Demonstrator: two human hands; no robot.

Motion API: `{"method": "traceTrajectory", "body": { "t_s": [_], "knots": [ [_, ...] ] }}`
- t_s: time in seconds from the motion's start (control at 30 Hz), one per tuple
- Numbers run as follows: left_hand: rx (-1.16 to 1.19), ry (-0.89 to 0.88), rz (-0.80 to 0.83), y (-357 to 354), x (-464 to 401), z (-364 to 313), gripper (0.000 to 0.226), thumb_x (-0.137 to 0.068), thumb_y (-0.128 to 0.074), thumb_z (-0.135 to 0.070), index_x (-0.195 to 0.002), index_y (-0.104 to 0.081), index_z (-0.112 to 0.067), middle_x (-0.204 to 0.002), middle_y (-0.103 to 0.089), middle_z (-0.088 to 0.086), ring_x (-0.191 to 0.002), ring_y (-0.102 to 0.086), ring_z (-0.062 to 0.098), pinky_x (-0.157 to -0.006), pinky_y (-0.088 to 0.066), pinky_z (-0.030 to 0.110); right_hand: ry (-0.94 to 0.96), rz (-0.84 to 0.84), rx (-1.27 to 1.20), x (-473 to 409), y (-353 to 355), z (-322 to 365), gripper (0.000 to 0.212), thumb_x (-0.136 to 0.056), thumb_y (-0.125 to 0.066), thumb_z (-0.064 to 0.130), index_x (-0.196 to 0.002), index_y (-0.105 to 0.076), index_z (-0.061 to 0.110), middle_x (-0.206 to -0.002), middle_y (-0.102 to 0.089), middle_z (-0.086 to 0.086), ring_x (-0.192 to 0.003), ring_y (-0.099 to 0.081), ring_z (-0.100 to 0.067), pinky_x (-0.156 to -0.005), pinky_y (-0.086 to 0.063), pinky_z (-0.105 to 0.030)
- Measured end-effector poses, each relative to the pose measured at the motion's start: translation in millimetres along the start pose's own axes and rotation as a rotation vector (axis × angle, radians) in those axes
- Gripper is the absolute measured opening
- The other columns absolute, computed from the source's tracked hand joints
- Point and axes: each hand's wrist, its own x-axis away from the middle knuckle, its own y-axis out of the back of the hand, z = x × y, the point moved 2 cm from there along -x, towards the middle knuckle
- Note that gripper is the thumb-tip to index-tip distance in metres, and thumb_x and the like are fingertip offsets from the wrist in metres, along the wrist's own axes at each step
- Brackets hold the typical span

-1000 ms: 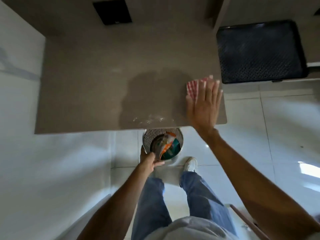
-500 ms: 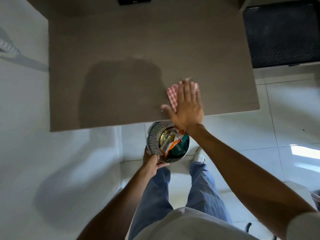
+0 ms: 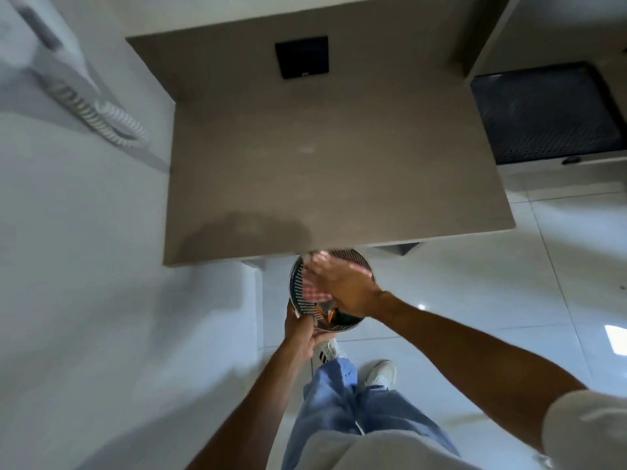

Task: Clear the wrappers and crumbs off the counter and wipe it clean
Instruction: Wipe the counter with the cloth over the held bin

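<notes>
The grey-brown counter point(image 3: 339, 157) fills the upper middle of the head view, its top bare with a dark damp patch near the front edge. My left hand point(image 3: 302, 329) grips the rim of a perforated metal bin point(image 3: 297, 286) just below that edge. Colourful wrappers point(image 3: 330, 313) lie inside the bin. My right hand point(image 3: 342, 286) is blurred over the bin mouth, pressed on a red-and-white checked cloth point(image 3: 314, 290) that hangs off the counter edge into the bin.
A black square plate point(image 3: 302, 57) is set in the back of the counter. To the right stands a black perforated crate point(image 3: 546, 113). A white wall with a coiled cord point(image 3: 98, 113) is on the left. White floor tiles and my legs lie below.
My right hand slid the checked cloth leftward along the counter and over its front edge, and is now above the bin. My left hand kept hold of the bin.
</notes>
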Motion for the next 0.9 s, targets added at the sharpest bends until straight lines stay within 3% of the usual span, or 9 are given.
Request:
{"method": "traceTrajectory", "body": {
  "t_s": [0.07, 0.13, 0.23, 0.33, 0.43, 0.6, 0.73, 0.9],
  "knots": [
    [-0.003, -0.027, -0.002, 2.5, 8.3, -1.0, 0.029, -0.101, -0.063, -0.013, -0.119, -0.06, -0.035, -0.119, -0.076, 0.01, -0.105, -0.076, 0.036, -0.075, -0.067, 0.054, -0.051, 0.029, -0.373, 12.3, -2.8, 13.3, 0.077, -0.097, -0.059, 0.018, -0.161, -0.017, 0.021, -0.171, -0.01, -0.004, -0.158, -0.011, -0.023, -0.125, -0.03, -0.044],
    [-0.034, -0.048, -0.002, 4.9, 14.1, -2.8, 0.032, -0.101, -0.066, -0.019, -0.126, -0.058, -0.037, -0.121, -0.074, 0.008, -0.104, -0.077, 0.036, -0.071, -0.067, 0.051, -0.156, -0.035, -0.736, 14.3, 4.3, 18.6, 0.072, -0.094, -0.061, 0.003, -0.157, -0.031, 0.021, -0.165, -0.031, -0.006, -0.151, -0.032, -0.023, -0.114, -0.045, -0.036],
    [-0.027, -0.055, -0.003, 10.5, 19.3, -2.4, 0.036, -0.099, -0.069, -0.02, -0.121, -0.056, -0.045, -0.114, -0.073, 0.004, -0.095, -0.078, 0.034, -0.066, -0.066, 0.049, -0.419, -0.248, -1.075, 6.1, 20.7, 15.9, 0.048, -0.095, -0.063, 0.008, -0.14, -0.057, 0.023, -0.136, -0.064, -0.003, -0.119, -0.063, -0.02, -0.088, -0.055, -0.027],
    [-0.008, -0.04, 0.003, 13.9, 20.5, -3.3, 0.048, -0.097, -0.067, -0.008, -0.129, -0.053, -0.041, -0.118, -0.071, 0.006, -0.096, -0.077, 0.035, -0.069, -0.066, 0.051, -0.681, -0.385, -1.643, 0.5, 38.7, 1.3, 0.03, -0.094, -0.067, 0.013, -0.124, -0.068, 0.016, -0.104, -0.078, -0.002, -0.093, -0.076, -0.022, -0.079, -0.061, -0.035],
    [-0.016, -0.018, 0.05, 12.4, 21.7, -2.9, 0.062, -0.097, -0.069, -0.007, -0.147, -0.044, -0.033, -0.138, -0.064, 0.013, -0.106, -0.074, 0.04, -0.079, -0.066, 0.058, -0.841, -0.518, -1.991, 9.4, 52.8, -19.9, 0.03, -0.093, -0.068, 0.003, -0.122, -0.068, 0.007, -0.101, -0.08, -0.009, -0.092, -0.077, -0.028, -0.077, -0.064, -0.038],
    [-0.056, 0.011, 0.084, -6.6, 7.8, -4.2, 0.068, -0.099, -0.067, -0.006, -0.154, -0.038, -0.032, -0.144, -0.062, 0.023, -0.111, -0.072, 0.049, -0.087, -0.061, 0.068, -0.923, -0.804, -1.982, 54.4, 82.4, -101.0, 0.023, -0.101, -0.056, 0.005, -0.122, -0.064, 0.011, -0.119, -0.073, -0.014, -0.107, -0.072, -0.032, -0.093, -0.059, -0.047],
    [-0.11, 0.003, 0.074, -39.4, 10.9, -6.7, 0.061, -0.1, -0.067, -0.01, -0.15, -0.042, -0.036, -0.132, -0.069, 0.017, -0.098, -0.077, 0.04, -0.075, -0.067, 0.058, -1.242, -0.941, -1.587, 101.6, 96.3, -183.4, 0.03, -0.095, -0.066, 0.013, -0.124, -0.066, 0.005, -0.117, -0.074, -0.017, -0.108, -0.072, -0.032, -0.095, -0.06, -0.049],
    [-0.131, 0.001, 0.078, -76.3, 15.2, 1.5, 0.052, -0.1, -0.065, -0.009, -0.142, -0.047, -0.033, -0.123, -0.07, 0.015, -0.1, -0.075, 0.04, -0.062, -0.066, 0.05, -1.42, -0.649, -0.892, 140.6, 89.1, -231.4, 0.042, -0.088, -0.071, 0.032, -0.125, -0.067, 0.013, -0.125, -0.069, -0.013, -0.117, -0.064, -0.032, -0.101, -0.053, -0.04]
  ]
}}
